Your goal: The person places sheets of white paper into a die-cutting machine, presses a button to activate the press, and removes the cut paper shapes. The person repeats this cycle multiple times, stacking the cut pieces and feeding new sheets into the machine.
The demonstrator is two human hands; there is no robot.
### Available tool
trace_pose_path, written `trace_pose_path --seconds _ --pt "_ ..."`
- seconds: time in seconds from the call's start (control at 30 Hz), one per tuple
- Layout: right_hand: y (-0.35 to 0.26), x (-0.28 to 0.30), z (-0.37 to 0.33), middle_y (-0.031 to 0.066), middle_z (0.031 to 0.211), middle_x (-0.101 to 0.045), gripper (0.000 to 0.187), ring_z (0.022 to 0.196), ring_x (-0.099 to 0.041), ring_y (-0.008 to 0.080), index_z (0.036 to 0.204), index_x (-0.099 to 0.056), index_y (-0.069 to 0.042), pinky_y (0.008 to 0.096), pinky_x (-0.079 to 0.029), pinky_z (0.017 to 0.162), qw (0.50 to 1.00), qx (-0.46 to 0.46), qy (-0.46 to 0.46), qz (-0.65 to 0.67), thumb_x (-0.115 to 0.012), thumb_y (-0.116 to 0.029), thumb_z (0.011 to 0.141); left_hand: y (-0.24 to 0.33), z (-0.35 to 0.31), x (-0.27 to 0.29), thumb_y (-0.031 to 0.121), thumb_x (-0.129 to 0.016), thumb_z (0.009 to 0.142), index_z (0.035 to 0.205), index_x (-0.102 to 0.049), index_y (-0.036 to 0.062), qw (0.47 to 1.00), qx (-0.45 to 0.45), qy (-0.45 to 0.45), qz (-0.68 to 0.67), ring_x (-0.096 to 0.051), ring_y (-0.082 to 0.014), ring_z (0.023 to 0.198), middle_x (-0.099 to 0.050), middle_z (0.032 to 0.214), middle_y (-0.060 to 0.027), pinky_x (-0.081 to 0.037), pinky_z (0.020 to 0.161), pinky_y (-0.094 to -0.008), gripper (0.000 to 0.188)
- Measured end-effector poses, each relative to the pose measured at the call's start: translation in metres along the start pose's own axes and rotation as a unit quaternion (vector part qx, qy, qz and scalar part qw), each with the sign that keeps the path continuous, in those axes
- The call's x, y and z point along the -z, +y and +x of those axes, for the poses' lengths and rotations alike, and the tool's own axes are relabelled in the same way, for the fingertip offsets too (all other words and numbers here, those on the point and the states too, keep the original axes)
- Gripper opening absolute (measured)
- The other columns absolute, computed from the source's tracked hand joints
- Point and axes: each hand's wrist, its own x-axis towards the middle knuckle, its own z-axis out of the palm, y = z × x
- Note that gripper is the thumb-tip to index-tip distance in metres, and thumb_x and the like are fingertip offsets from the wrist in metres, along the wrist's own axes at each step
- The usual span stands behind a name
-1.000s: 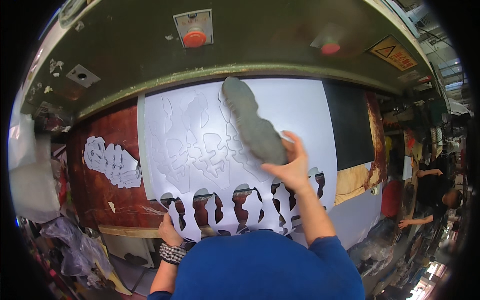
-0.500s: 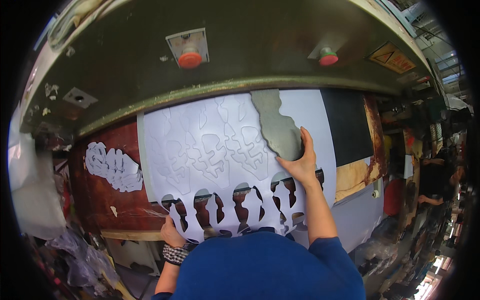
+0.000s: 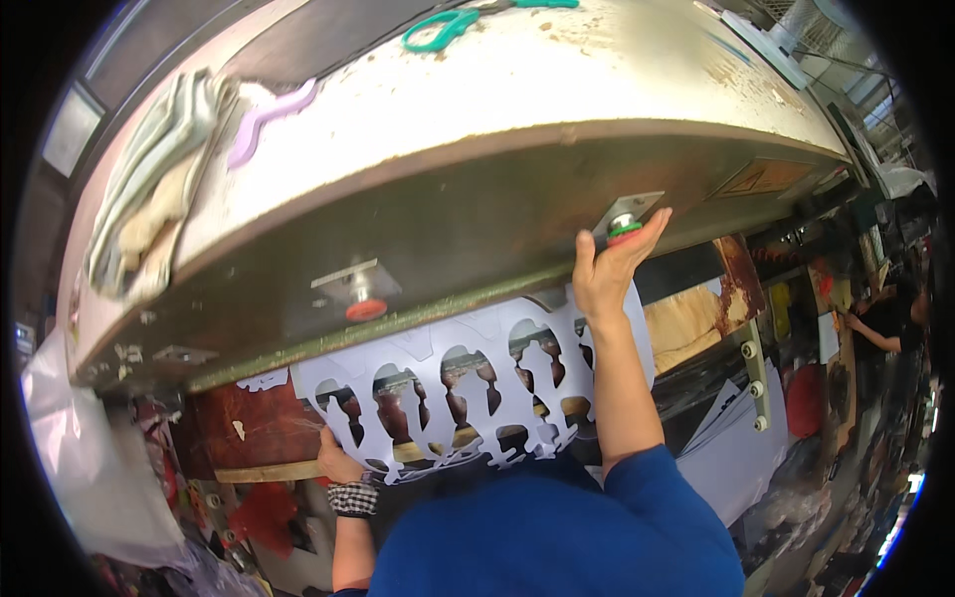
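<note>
My right hand [image 3: 619, 267] is raised to the green-and-red push button [image 3: 624, 231] on the front of the dark green machine beam [image 3: 477, 234]. Its fingers are stretched, the thumb stands apart, and the palm lies against the button. Low on the left, my left hand [image 3: 339, 460] is closed on the edge of a white sheet [image 3: 438, 338]. Rows of shaped holes run through the near part of this sheet, which hangs toward me. Its far part passes under the beam, where a sliver of a grey shaped piece [image 3: 549, 299] shows; most of that piece is hidden.
An orange-red push button [image 3: 366, 308] juts from the beam on the left. On the beam's pale top lie green-handled scissors [image 3: 443, 32], a purple wavy piece [image 3: 271, 121] and folded cloths [image 3: 149, 189]. Cut white pieces [image 3: 264, 380] rest on the reddish board [image 3: 224, 418]. Another person [image 3: 885, 323] is at far right.
My right hand has left the grey shaped piece and moved up to the right button. The view has tilted up, showing the beam's top. My left hand still holds the sheet.
</note>
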Motion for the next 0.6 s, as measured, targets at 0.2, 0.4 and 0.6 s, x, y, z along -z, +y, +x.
trace_pose_path --seconds 0.2,0.4,0.6 --pt "0.015 -0.002 -0.019 0.0352 0.145 -0.005 0.097 0.134 -0.012 0.0508 0.142 -0.007 0.007 0.0546 -0.017 0.109 1.0 0.027 0.002 -0.011 -0.069 -0.033 0.078 -0.011 0.035 0.004 0.014 -0.057 0.084 0.107 -0.059 0.0056 0.992 0.058 -0.103 0.041 -0.066 -0.0227 0.082 -0.068 0.093 -0.0122 -0.051 0.071 -0.0344 0.025" --pt "0.082 0.05 -0.072 0.028 0.105 -0.06 0.065 0.098 -0.059 0.0416 0.128 -0.045 0.001 0.0458 -0.048 0.083 0.93 -0.335 -0.13 -0.079 -0.065 -0.038 0.08 -0.066 0.051 -0.02 0.02 -0.063 0.083 0.116 -0.055 0.0001 0.984 -0.01 -0.07 -0.162 -0.062 -0.021 0.086 -0.064 0.101 -0.0112 -0.051 0.078 -0.0349 0.039" --pt "0.099 0.062 -0.113 0.0208 0.074 -0.064 0.036 0.071 -0.063 0.0404 0.096 -0.064 -0.006 0.048 -0.05 0.063 0.94 -0.316 -0.109 -0.069 -0.064 -0.039 0.082 -0.079 0.046 -0.014 0.024 -0.054 0.092 0.103 -0.062 -0.0033 0.997 -0.026 -0.057 0.05 -0.061 -0.0322 0.078 -0.065 0.087 -0.0196 -0.05 0.07 -0.0377 0.03"
